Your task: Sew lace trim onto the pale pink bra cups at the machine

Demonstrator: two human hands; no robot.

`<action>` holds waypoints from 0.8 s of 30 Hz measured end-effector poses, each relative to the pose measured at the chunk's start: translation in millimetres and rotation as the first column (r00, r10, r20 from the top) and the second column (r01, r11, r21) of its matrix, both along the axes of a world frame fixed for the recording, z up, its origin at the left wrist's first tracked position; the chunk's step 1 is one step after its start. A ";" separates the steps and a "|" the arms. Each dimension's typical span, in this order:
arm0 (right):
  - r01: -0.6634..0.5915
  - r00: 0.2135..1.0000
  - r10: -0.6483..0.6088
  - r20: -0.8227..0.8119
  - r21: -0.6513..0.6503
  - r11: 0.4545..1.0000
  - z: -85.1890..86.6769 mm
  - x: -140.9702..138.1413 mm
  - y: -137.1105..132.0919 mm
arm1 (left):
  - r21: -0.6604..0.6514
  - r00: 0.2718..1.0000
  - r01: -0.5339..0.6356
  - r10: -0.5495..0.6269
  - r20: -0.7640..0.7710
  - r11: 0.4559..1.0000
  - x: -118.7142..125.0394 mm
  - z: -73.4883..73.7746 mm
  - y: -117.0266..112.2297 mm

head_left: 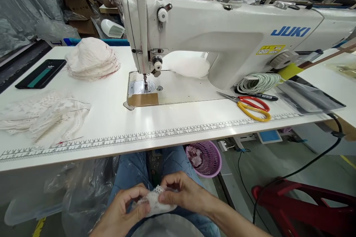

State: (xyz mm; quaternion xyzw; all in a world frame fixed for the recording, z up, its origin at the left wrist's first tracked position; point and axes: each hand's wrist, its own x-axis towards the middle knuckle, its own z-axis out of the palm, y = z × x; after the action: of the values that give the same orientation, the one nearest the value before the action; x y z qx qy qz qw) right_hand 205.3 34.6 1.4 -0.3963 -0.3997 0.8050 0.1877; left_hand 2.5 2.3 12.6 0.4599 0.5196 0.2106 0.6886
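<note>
Low over my lap, a small piece of white lace fabric point(155, 200) is bunched between my two hands. My left hand point(130, 207) pinches its left side between thumb and fingers. On the other side my right hand point(180, 194) grips the lace, thumb on top. Part of the fabric is hidden by the fingers. Above the hands, on the table, stands a white sewing machine point(200, 18) with its presser foot point(145, 83) over the needle plate. To its left are a stack of white rounded fabric pieces point(91, 59) and a loose pile of white lace pieces point(47, 114).
Scissors point(251, 107) with red and yellow handles lie near a coil of pale cord point(258, 83). A dark phone point(41, 74) rests at the left. Below the table edge are a purple basket point(211, 159) holding fabric scraps and a red stool point(308, 207). Other people sit behind the machine.
</note>
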 end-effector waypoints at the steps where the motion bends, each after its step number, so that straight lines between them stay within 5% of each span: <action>1: 0.001 1.000 -0.001 0.000 -0.002 1.000 -0.1 0.1 0.0 | 0.004 1.000 -0.002 0.002 0.001 1.000 0.1 -0.1 0.0; 15: 0.011 1.000 -0.011 0.005 -0.025 1.000 -0.2 -4.6 0.0 | 0.015 0.998 -0.046 0.045 0.044 0.999 1.8 -0.5 0.4; 24: -0.021 0.997 0.009 0.074 0.174 0.985 6.3 -8.3 0.2 | 0.026 0.995 -0.097 0.097 -0.024 0.995 8.6 1.8 5.0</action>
State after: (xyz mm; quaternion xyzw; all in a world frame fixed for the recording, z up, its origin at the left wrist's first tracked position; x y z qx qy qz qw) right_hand 197.0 34.8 7.7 -0.4044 -0.4783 0.7532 0.2009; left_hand 11.1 7.3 14.3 0.4454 0.5473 0.2443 0.6651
